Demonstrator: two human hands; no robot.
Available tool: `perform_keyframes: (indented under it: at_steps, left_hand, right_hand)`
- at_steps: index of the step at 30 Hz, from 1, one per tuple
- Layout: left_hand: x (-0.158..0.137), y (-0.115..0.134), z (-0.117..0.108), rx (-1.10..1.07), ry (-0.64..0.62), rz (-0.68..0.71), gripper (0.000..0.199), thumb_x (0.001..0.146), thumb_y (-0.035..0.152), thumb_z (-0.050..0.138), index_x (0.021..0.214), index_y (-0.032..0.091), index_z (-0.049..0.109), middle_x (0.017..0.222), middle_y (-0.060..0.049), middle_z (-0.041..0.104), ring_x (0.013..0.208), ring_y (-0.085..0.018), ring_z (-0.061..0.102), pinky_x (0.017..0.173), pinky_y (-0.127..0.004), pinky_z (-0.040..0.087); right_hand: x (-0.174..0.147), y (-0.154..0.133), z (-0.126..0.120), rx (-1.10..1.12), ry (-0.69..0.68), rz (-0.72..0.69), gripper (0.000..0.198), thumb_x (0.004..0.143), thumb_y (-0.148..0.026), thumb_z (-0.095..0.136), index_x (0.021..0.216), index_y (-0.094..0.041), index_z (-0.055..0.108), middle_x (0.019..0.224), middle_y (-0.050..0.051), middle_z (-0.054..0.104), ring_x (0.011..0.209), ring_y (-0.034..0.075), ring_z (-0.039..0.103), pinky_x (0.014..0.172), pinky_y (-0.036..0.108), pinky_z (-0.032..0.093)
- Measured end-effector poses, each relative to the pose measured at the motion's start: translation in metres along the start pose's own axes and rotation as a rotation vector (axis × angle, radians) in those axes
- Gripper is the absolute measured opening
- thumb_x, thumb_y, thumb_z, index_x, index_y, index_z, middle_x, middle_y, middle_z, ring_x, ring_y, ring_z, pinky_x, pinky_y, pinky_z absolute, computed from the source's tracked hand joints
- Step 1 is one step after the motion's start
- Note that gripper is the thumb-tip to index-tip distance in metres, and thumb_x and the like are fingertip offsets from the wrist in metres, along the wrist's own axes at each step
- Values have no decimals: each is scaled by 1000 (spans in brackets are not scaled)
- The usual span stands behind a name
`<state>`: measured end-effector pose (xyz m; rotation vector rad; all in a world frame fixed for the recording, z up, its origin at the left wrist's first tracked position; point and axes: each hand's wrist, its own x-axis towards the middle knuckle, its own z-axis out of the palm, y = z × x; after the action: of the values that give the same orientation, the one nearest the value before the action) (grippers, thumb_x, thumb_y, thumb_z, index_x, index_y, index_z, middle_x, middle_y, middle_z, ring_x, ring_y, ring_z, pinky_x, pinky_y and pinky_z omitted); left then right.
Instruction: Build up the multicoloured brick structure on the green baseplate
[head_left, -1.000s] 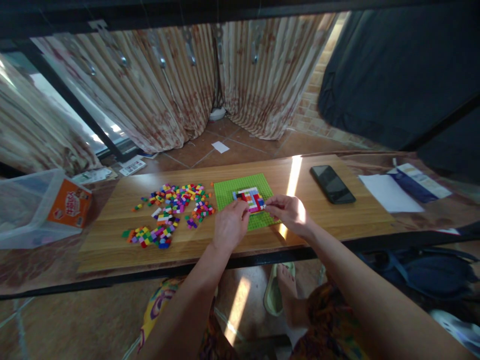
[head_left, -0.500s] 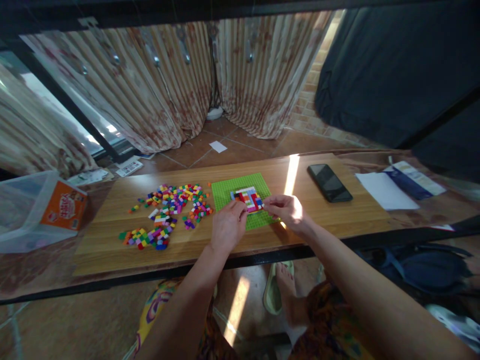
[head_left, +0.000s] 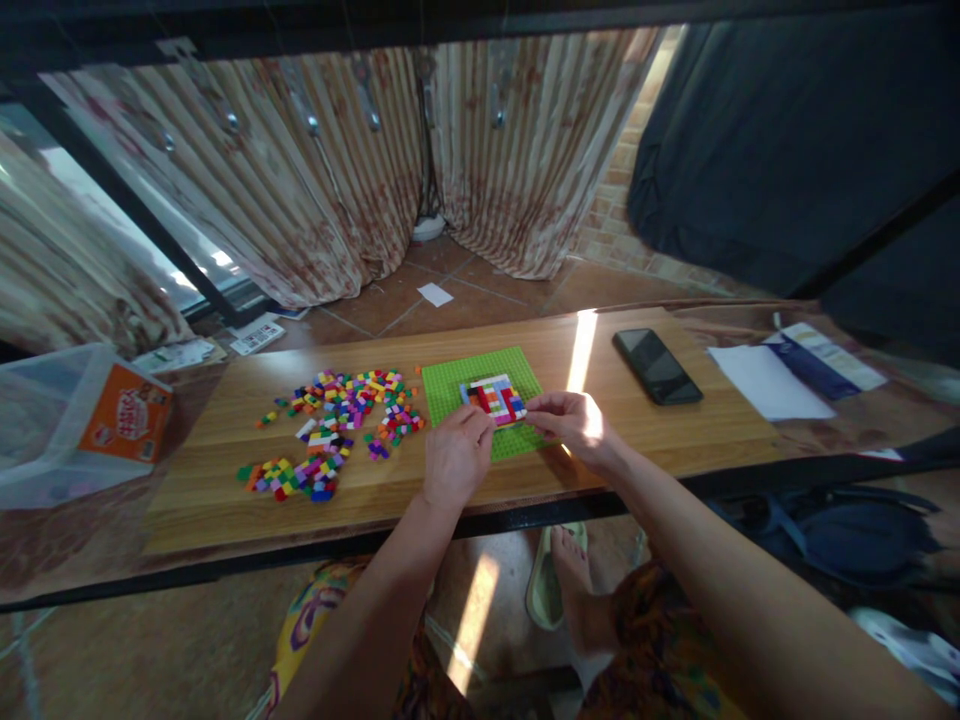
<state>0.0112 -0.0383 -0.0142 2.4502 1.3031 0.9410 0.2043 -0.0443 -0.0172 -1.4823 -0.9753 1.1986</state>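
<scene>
A green studded baseplate (head_left: 444, 375) lies on the wooden board in front of me. On it sits a low block of coloured toy bricks (head_left: 495, 398), with white, red, orange and blue pieces. My left hand (head_left: 457, 455) rests at the near left edge of these bricks, its fingers curled and closed; what they hold, if anything, is hidden. At the right edge of the bricks is my right hand (head_left: 571, 420), thumb and forefinger pinched together. Anything between those fingertips is too small to make out.
Many loose coloured bricks (head_left: 360, 395) are spread left of the baseplate on the wooden board (head_left: 210, 510). A black phone (head_left: 657, 366) lies to the right, with white paper (head_left: 769, 382) beyond it. A clear plastic bin (head_left: 52, 425) with an orange label stands far left.
My left hand has shifted very slightly, showing a little more of the built bricks. My right hand stays pinched at their right edge, almost unmoved.
</scene>
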Motion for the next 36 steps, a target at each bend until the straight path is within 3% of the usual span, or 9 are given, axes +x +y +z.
perform_keyframes:
  at_steps: [12,26,32,36]
  left_hand:
    - [-5,1,6,36,32,-1,21,94,17,54,77,17,65,85,-4,68,82,-15,62,74,-25,45]
    - [-5,2,6,40,7,-30,24,95,18,52,74,17,63,81,-4,65,80,-16,59,73,-26,44]
    - [-6,2,6,11,-3,-45,24,95,18,51,75,17,64,82,-4,65,82,-16,60,74,-26,45]
    - [-8,3,1,-125,4,-50,16,93,17,54,90,19,69,91,-4,68,88,-16,63,81,-28,50]
  right_hand:
    - [0,0,0,-6,-20,1,32,54,-40,85,69,-16,69,53,-1,62,47,9,50,45,22,41]
    - [-6,-11,10,43,62,67,31,48,-36,86,63,-14,69,54,3,64,47,10,53,43,23,45]
    - [-9,-9,16,91,77,30,33,46,-38,88,59,-16,66,48,1,60,44,11,51,42,25,45]
    - [-9,-9,11,47,24,4,34,49,-42,86,61,-16,67,52,1,62,46,11,51,44,26,46]
